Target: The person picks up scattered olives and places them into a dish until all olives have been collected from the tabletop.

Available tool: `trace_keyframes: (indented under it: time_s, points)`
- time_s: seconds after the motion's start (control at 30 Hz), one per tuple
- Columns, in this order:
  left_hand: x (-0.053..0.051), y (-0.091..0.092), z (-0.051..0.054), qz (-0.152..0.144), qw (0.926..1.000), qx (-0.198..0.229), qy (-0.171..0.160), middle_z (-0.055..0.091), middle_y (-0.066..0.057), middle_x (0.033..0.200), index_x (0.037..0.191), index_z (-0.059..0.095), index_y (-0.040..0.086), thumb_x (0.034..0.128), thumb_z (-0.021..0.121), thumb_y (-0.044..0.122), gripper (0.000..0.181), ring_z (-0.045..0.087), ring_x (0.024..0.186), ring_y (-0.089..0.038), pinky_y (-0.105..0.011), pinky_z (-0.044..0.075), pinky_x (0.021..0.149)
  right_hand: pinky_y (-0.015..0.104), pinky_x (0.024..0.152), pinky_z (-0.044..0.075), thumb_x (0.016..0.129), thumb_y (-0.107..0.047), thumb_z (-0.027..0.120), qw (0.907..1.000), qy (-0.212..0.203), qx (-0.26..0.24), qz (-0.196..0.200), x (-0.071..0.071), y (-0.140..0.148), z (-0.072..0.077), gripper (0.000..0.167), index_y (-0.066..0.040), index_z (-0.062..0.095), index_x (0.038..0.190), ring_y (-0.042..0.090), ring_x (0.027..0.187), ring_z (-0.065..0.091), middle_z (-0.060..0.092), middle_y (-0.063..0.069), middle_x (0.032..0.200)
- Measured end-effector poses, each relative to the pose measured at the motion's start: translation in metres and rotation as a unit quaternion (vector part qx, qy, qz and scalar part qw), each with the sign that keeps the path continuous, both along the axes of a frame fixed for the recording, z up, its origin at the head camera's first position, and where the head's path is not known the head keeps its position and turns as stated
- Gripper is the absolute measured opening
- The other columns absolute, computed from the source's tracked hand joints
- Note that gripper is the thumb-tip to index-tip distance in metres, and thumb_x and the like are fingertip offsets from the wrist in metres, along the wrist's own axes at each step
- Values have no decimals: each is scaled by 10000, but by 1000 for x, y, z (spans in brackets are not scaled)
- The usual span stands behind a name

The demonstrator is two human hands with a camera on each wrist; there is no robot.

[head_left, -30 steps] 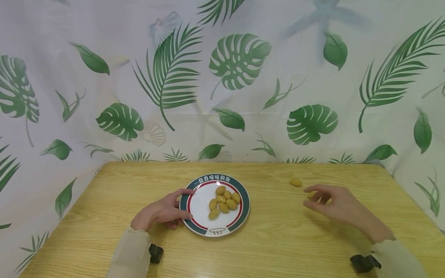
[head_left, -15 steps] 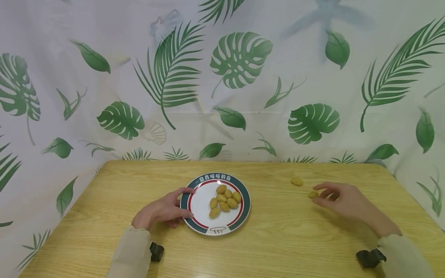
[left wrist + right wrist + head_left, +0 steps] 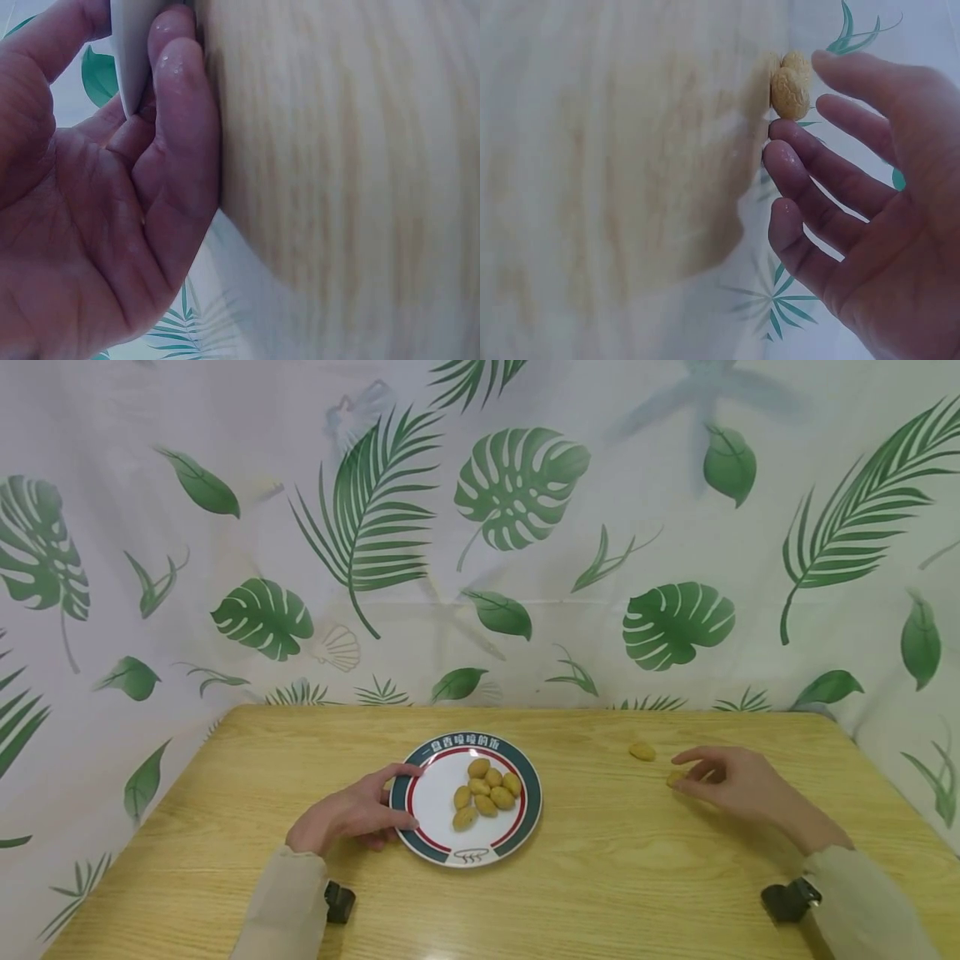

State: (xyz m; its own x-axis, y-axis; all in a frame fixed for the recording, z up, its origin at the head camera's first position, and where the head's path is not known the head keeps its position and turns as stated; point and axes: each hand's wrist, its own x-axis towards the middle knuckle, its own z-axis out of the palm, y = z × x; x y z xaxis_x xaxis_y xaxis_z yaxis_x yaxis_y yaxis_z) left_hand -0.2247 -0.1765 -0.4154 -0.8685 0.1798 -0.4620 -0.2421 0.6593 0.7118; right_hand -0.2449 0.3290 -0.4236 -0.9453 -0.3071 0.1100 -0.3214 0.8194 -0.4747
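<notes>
My left hand (image 3: 348, 810) grips the left rim of a round white plate (image 3: 435, 810) that has a dark green border and a red ring. The thumb lies over the rim; in the left wrist view the other fingers are under the plate's edge (image 3: 131, 60). Several yellow-brown oval pieces, nut-like, lie on the plate's right half. On the right, my right hand (image 3: 738, 785) hovers with fingers spread around one wrinkled oval piece (image 3: 790, 91) on the table. Thumb and fingertips stand apart from it. A second oval piece (image 3: 642, 751) lies just beyond, to the left.
The wooden table (image 3: 585, 877) ends in a straight far edge. Behind it hangs a white cloth (image 3: 570, 643) printed with green leaves. Small black devices are strapped to the left wrist (image 3: 340, 902) and right wrist (image 3: 789, 900).
My right hand shifts slightly right, then back over the oval piece, staying close to it. The left hand and plate keep their place; the whole view drifts a little.
</notes>
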Motion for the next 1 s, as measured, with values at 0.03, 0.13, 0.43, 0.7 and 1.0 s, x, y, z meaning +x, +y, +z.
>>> trace_keyframes:
  time_s: [0.03, 0.13, 0.43, 0.7, 1.0]
  points:
    - [0, 0, 0, 3, 10000, -7, 1, 633, -75, 997, 1481, 453, 342, 901, 787, 239, 677, 612, 753, -201, -270, 521, 606, 247, 698, 529, 896, -288, 789, 10000, 12, 8, 11, -1, -1, 0, 348, -93, 733, 1179, 84, 797, 690, 763, 2, 931]
    - [0, 0, 0, 2, 10000, -14, -7, 634, -72, 999, 1482, 451, 343, 902, 787, 241, 678, 611, 752, -200, -267, 518, 605, 245, 705, 532, 892, -276, 793, 10000, 35, 20, 83, -4, -3, 1, 332, -94, 741, 1165, 71, 804, 686, 764, 2, 935]
    - [-1, 0, 0, -53, 10000, -16, 21, 646, -65, 992, 1482, 451, 345, 899, 792, 252, 682, 611, 737, -195, -263, 515, 605, 246, 710, 535, 885, -232, 795, 9996, -71, -61, 280, -9, -13, 1, 305, -83, 749, 1146, 69, 806, 679, 758, -2, 929]
    - [0, -1, 1, -35, 10000, -28, -5, 646, -68, 985, 1484, 448, 343, 900, 789, 253, 682, 611, 735, -198, -264, 511, 603, 233, 692, 516, 870, -236, 811, 9996, -178, 72, 225, -11, -14, -1, 273, -96, 765, 1100, 67, 810, 650, 744, -15, 928]
    - [0, -1, 0, -51, 10000, 5, 4, 652, -63, 978, 1489, 444, 345, 903, 786, 250, 685, 612, 730, -197, -268, 509, 600, 224, 673, 509, 862, -243, 813, 9994, -254, 125, 207, -11, -13, -2, 271, -99, 773, 1088, 36, 777, 634, 736, -31, 911]
